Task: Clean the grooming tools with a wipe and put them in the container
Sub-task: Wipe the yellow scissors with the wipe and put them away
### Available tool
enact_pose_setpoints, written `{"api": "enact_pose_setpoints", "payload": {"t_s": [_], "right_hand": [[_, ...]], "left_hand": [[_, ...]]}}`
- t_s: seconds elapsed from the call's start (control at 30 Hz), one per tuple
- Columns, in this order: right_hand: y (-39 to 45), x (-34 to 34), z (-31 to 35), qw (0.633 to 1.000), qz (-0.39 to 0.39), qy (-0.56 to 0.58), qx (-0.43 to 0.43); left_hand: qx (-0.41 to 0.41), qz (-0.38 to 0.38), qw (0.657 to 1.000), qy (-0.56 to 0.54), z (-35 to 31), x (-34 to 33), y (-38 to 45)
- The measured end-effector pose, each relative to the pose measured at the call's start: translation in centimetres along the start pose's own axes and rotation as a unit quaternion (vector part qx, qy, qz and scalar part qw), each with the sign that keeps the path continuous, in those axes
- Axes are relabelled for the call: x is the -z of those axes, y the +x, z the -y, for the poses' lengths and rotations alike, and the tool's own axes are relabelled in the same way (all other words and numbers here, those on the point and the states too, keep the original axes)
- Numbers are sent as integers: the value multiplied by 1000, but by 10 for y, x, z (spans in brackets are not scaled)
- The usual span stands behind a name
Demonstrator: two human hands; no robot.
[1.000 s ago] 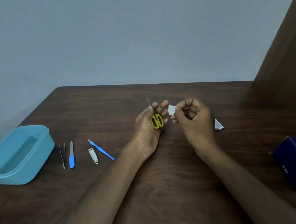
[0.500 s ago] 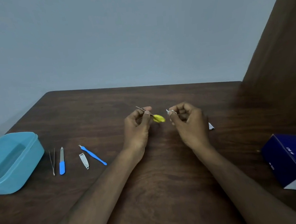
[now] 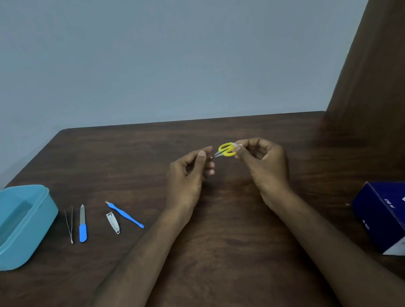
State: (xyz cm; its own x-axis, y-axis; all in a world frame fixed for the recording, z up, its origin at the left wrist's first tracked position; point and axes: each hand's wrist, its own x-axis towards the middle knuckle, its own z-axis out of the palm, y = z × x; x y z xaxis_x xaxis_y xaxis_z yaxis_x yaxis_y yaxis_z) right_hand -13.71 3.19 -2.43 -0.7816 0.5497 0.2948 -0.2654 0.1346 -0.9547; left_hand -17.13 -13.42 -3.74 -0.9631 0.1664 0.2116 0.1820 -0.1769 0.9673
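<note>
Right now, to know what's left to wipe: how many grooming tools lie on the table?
4, in a row right of the blue container: tweezers, nail file, nail clipper, blue cuticle tool. None seems hidden.

Just the one head-worn wide-angle view, looked forward and down over the tabletop (image 3: 233,262) from close above, both hands centred, grey wall filling the top half.

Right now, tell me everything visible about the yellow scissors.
The small scissors have yellow plastic finger loops and thin metal blades that look closed. They are held level above the wooden table, blades pointing left. The left hand pinches the blade tips; the right hand holds the loops through a white wipe.
</note>
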Motion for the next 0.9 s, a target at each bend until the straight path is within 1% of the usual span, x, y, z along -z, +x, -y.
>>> {"api": "enact_pose_setpoints", "payload": {"t_s": [0.13,0.27,0.33,0.4,0.47,0.53,0.57,0.63,0.8,0.87,0.9], "right_hand": [[3,6,4,997,18,-34,61],[5,10,3,992,32,-74,97],[5,12,3,985,22,-116,130],[6,18,7,960,-7,-190,205],[7,22,12,916,-22,-263,301],[9,23,12,880,-24,-304,364],[9,22,10,874,-23,-310,373],[5,16,6,875,-4,-306,376],[-7,-3,6,846,55,-319,425],[0,3,7,842,52,-325,426],[3,8,6,847,44,-329,416]], "left_hand": [[27,29,998,53,2,3,0],[77,76,993,38,-3,5,0],[83,92,992,30,-5,5,-1],[76,81,993,27,-6,4,-2],[63,57,996,30,-5,2,-1],[41,40,997,54,-4,0,-1],[31,38,996,70,-3,-1,-1],[18,38,995,88,-3,-2,-2],[5,23,997,69,-2,2,-1],[2,27,996,81,-2,2,-2],[0,31,995,99,-2,1,-2]]}}
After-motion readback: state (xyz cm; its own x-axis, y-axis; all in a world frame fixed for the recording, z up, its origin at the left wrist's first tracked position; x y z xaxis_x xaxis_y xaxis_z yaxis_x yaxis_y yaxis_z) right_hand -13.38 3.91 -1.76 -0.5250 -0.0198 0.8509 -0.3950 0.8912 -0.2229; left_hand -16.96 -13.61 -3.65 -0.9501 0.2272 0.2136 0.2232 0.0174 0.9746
